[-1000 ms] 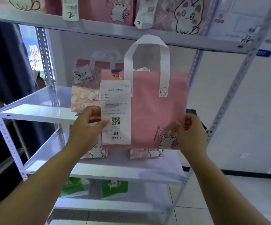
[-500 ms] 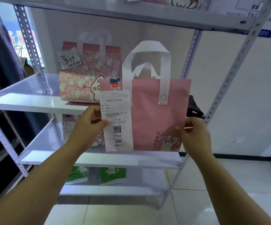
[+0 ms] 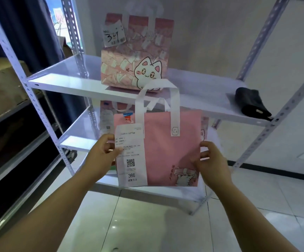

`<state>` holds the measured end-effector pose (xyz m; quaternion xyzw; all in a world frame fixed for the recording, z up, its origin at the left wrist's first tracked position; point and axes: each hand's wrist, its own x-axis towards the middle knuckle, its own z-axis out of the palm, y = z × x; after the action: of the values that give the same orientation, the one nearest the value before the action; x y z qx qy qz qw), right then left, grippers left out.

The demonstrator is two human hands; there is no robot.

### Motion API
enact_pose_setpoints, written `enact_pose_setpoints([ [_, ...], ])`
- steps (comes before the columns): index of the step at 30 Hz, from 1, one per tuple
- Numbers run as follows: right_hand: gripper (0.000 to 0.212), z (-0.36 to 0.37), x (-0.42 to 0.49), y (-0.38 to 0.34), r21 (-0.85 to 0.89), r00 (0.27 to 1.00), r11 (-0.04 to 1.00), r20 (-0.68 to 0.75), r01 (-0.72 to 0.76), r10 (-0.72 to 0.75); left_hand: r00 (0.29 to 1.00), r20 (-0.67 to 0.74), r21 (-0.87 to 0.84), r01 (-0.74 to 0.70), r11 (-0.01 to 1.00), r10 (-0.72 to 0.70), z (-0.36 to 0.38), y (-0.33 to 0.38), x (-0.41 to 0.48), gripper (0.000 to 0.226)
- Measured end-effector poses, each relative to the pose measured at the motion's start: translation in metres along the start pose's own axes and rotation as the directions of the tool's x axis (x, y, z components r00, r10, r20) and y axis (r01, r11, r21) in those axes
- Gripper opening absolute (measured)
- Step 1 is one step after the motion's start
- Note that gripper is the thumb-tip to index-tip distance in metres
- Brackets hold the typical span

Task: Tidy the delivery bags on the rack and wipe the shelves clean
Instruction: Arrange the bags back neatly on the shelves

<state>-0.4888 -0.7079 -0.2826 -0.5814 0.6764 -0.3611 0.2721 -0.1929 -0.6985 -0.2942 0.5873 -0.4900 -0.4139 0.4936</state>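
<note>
Held upright, handles up, near side of rack: pink tote bag. Pinched at left edge by left hand, beside receipt; at right edge by right hand. Lower shelf straight beyond, probably next resting place; both hands equally near.

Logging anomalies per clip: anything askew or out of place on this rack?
The paper tag on the cat-print bag sits tilted, and a dark folded item lies at the shelf's right front corner, apart from the bags. The pink bag, held by left hand and right hand, looks undamaged.
</note>
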Motion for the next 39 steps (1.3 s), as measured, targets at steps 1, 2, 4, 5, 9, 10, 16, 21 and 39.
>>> enact_pose_setpoints([
  [1,0.042,0.01,-0.001,-0.002,0.004,1.0,1.0,0.031,-0.002,0.002,1.0,-0.008,-0.002,0.014,1.0,-0.014,-0.008,-0.007,0.0,0.025],
  [2,0.041,0.02,-0.001,-0.004,0.006,0.998,1.0,0.062,-0.002,0.002,0.999,-0.013,-0.003,0.03,1.0,-0.03,-0.016,-0.014,0.0,0.029],
  [4,0.036,0.041,0.0,-0.008,0.004,0.994,1.0,0.114,-0.001,0.0,0.997,-0.024,0.012,0.067,0.998,-0.067,-0.034,-0.028,0.001,0.034],
  [5,0.032,0.052,0.001,-0.011,0.0,0.99,1.0,0.139,-0.004,0.004,0.996,-0.031,0.024,0.083,0.996,-0.082,-0.043,-0.036,0.002,0.033],
  [9,0.019,0.098,0.011,-0.025,-0.026,0.97,1.0,0.243,-0.015,0.021,0.985,-0.106,0.087,0.144,0.986,-0.134,-0.083,-0.064,0.016,0.027],
  [10,0.019,0.111,0.014,-0.029,-0.041,0.964,0.999,0.266,-0.01,0.021,0.98,-0.135,0.101,0.159,0.982,-0.145,-0.093,-0.071,0.021,0.027],
  [16,0.029,0.195,0.033,-0.074,-0.066,0.919,0.998,0.392,-0.008,0.033,0.943,-0.296,0.229,0.226,0.947,-0.153,-0.161,-0.093,0.052,0.033],
  [21,0.04,0.274,0.05,-0.112,-0.028,0.888,0.999,0.458,-0.042,0.05,0.914,-0.363,0.235,0.277,0.932,-0.181,-0.22,-0.113,0.082,0.024],
  [39,0.05,0.438,0.136,-0.152,0.078,0.882,0.963,0.426,-0.257,0.201,0.92,-0.355,0.345,0.292,0.892,-0.164,-0.299,-0.177,0.183,0.031],
])
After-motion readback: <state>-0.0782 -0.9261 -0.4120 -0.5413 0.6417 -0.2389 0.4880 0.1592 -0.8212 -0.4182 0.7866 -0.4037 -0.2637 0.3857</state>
